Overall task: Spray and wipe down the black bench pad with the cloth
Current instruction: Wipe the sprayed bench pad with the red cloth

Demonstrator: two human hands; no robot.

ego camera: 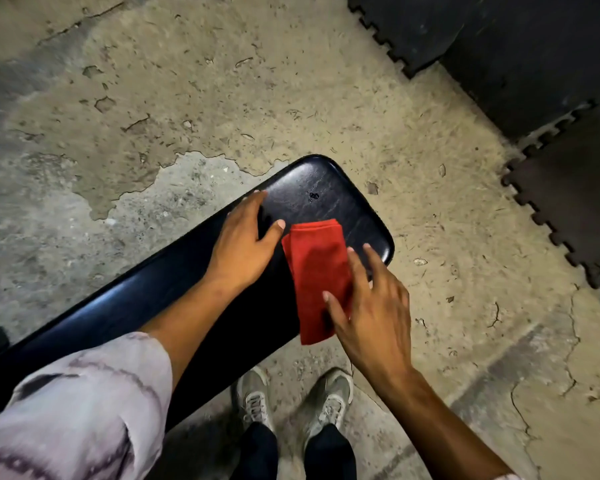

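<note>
Long black padded vinyl bench pad [312, 199] runs diagonally from lower left of frame to its rounded end at centre; surface glossy, with a small dark mark near the far end. Folded red cloth [317, 271] lies flat on the pad just short of that end, its lower edge reaching the pad's near side.

Left hand [246, 240] rests palm-down on the pad, just left of the cloth; fingers straight and spread, thumb tip close to the cloth's upper left corner, holding nothing. Pale marbled sleeve [84, 410] covers that forearm at lower left.

Right hand [371, 303] sits over the cloth's right side, fingers extended and loosely spread, thumb laid on the red fabric; no pinch visible.

Cracked, flaking concrete floor [222, 81] all around. Dark interlocking rubber mats [534, 46] at upper right. Grey sneakers [295, 400] at bottom centre.
</note>
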